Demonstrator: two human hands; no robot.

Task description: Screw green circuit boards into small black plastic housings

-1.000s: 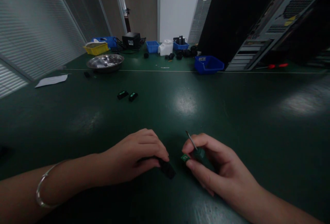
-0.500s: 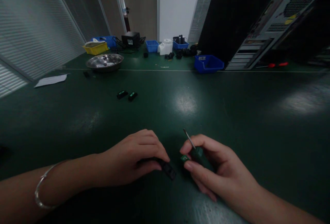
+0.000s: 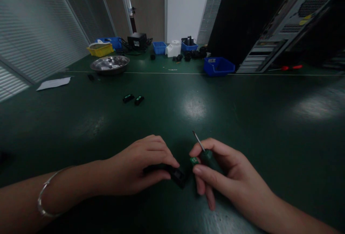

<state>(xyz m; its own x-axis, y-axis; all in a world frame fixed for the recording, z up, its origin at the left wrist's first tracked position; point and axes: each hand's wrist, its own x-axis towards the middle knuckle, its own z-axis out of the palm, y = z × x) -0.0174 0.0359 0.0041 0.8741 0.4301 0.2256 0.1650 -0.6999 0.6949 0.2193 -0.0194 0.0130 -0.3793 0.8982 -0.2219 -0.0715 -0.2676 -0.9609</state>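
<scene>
Between the thumb and fingers of my left hand [image 3: 151, 162] is a small black plastic housing [image 3: 178, 176], its far end poking out toward the right. My right hand [image 3: 226, 173] grips a screwdriver [image 3: 209, 158] with a dark green handle, the metal shaft slanting up and left past the index finger. The same hand pinches a small green circuit board [image 3: 194, 160] between thumb and index finger. A narrow gap separates the board from the black housing. Part of the housing lies hidden under my left fingers.
Two black pieces with green boards [image 3: 134, 99] lie farther out on the green table [image 3: 242, 126]. Beyond stand a metal bowl [image 3: 110, 70], a white paper [image 3: 54, 83], a yellow bin [image 3: 100, 50], a blue bin [image 3: 219, 67] and a black computer case [image 3: 250, 11].
My right hand has risen slightly, bringing the board and screwdriver up a little, and its lower fingers have shifted. The left hand stays nearly in place with the black housing.
</scene>
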